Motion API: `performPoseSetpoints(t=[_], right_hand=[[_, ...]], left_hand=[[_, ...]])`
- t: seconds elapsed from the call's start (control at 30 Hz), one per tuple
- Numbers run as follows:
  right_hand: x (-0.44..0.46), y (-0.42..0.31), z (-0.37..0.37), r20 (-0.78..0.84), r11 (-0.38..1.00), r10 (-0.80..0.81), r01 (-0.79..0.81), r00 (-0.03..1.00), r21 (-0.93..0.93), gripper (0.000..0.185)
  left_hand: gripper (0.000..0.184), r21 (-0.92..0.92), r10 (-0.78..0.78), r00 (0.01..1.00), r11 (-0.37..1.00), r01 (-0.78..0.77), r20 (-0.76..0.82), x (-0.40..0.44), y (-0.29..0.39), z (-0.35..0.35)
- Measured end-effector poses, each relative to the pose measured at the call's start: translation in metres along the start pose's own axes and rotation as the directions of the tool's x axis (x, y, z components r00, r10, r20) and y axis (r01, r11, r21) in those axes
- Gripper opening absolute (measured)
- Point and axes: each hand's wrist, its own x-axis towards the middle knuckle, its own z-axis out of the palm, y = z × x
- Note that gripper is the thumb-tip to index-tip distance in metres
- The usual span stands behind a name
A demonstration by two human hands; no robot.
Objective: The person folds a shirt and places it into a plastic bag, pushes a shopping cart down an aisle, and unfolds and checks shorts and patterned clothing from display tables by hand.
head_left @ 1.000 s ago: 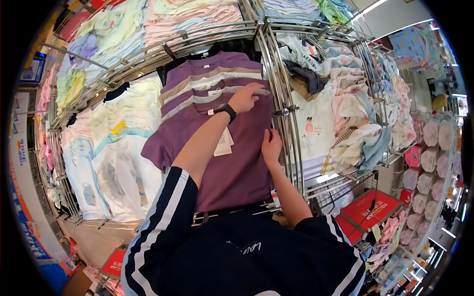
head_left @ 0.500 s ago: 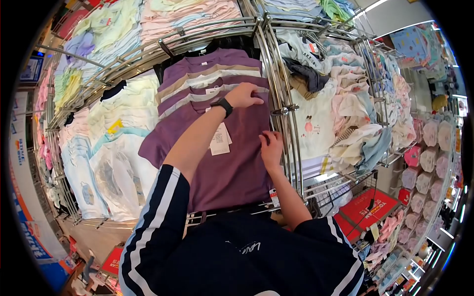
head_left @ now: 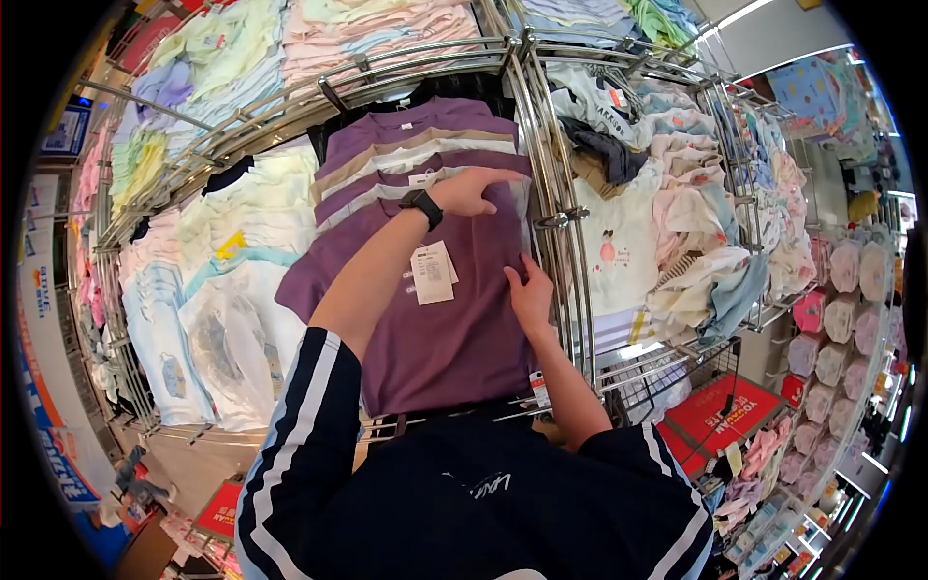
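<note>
While the left hand lies over the upper right of the purple shirt, thumb spread from fingers, the right is at its side edge, thumb and finger close; can't tell if it's pinching. Shirt's at the front of the pile, beside the rail. Looks like edge-straightening to me; next move calls for 2 hands working evenly.

Shop interior, brightly lit. Chrome tube rack spans the middle, several bays wide. Tan floor visible lower left. Red box low on the right, red panel low on the left. Blue-and-orange signage along left edge. Hanging-pack display far right. White strip lights beyond it.
</note>
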Motion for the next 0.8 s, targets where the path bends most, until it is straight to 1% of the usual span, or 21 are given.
performPoseSetpoints(t=[0.03,0.07,0.13,0.17,0.23,0.27,0.33,0.37,0.4,0.43,0.47,0.5,0.53,0.57,0.63,0.67,0.77,0.8], right_hand=[[-0.002,0.005,0.002,-0.048,0.996,-0.080,0.081,0.996,0.028,0.033],[-0.004,0.010,0.002,-0.050,0.997,-0.070,0.072,0.996,0.031,0.030],[-0.006,-0.005,-0.009,-0.055,0.998,-0.051,0.053,0.997,0.040,0.025],[-0.006,-0.001,-0.007,-0.056,0.995,-0.050,0.054,0.997,0.080,0.025],[-0.006,0.008,-0.003,-0.062,0.986,-0.045,0.055,0.997,0.155,0.027],[-0.004,0.012,-0.002,-0.030,0.985,0.062,-0.057,0.998,0.162,0.029],[0.004,0.011,0.002,0.039,0.948,0.269,-0.272,0.962,0.164,0.034],[0.007,0.018,0.009,-0.040,0.976,0.207,-0.203,0.978,0.085,0.035],[0.011,0.032,0.020,-0.112,0.991,0.134,-0.135,0.985,0.000,0.036],[0.015,0.031,0.024,-0.179,0.994,0.052,-0.069,0.982,-0.089,0.037],[0.014,0.033,0.024,-0.172,0.994,0.059,-0.074,0.983,-0.083,0.033],[0.014,0.021,0.019,-0.185,0.997,0.068,-0.072,0.980,-0.015,0.032],[0.013,0.007,0.012,-0.197,0.996,0.084,-0.075,0.977,0.053,0.031],[0.011,0.000,0.009,-0.209,0.989,0.105,-0.080,0.972,0.124,0.030],[0.008,0.006,0.003,-0.096,0.995,0.100,-0.097,0.990,0.035,0.027],[0.008,0.008,0.002,-0.036,0.995,0.096,-0.097,0.995,-0.009,0.026],[0.006,0.008,0.002,-0.088,0.999,0.036,-0.036,0.995,0.003,0.026],[0.004,0.007,0.001,-0.100,0.998,0.057,-0.057,0.993,-0.002,0.025]], left_hand=[[0.036,0.082,0.057,0.997,0.995,-0.060,0.043,-0.002,-0.001,-0.003],[0.036,0.162,0.111,0.990,0.979,-0.124,0.090,-0.003,-0.001,-0.007],[0.029,0.297,0.020,0.985,0.952,-0.071,0.173,0.001,0.005,-0.016],[0.025,0.366,-0.027,0.978,0.929,-0.052,0.208,0.004,0.009,-0.020],[0.019,0.389,0.011,0.992,0.919,-0.058,0.122,0.008,0.016,-0.023],[0.016,0.398,0.034,0.996,0.915,-0.062,0.079,0.011,0.021,-0.022],[0.012,0.377,-0.010,0.999,0.926,0.028,-0.050,0.028,0.012,-0.006],[0.010,0.362,-0.035,0.993,0.929,0.075,-0.117,0.036,0.005,0.003],[0.013,0.318,-0.070,0.984,0.940,0.120,-0.165,0.043,-0.003,0.012],[0.015,0.262,-0.058,0.956,0.955,0.136,-0.287,0.044,-0.002,0.019],[0.016,0.205,-0.050,0.913,0.968,0.144,-0.406,0.042,-0.001,0.029],[0.018,0.145,-0.051,0.856,0.979,0.146,-0.514,0.038,0.000,0.038],[0.030,0.128,-0.085,0.853,0.976,0.174,-0.515,0.031,-0.002,0.043],[0.033,0.115,-0.130,0.844,0.969,0.220,-0.520,0.025,-0.002,0.049],[0.039,0.094,-0.221,0.824,0.945,0.313,-0.521,0.011,-0.001,0.059],[0.050,0.090,-0.257,0.837,0.936,0.339,-0.482,0.010,-0.009,0.064],[0.039,0.016,-0.252,0.750,0.944,0.331,-0.612,0.019,-0.031,0.082],[0.033,-0.013,-0.264,0.778,0.950,0.312,-0.570,0.024,-0.031,0.078]])
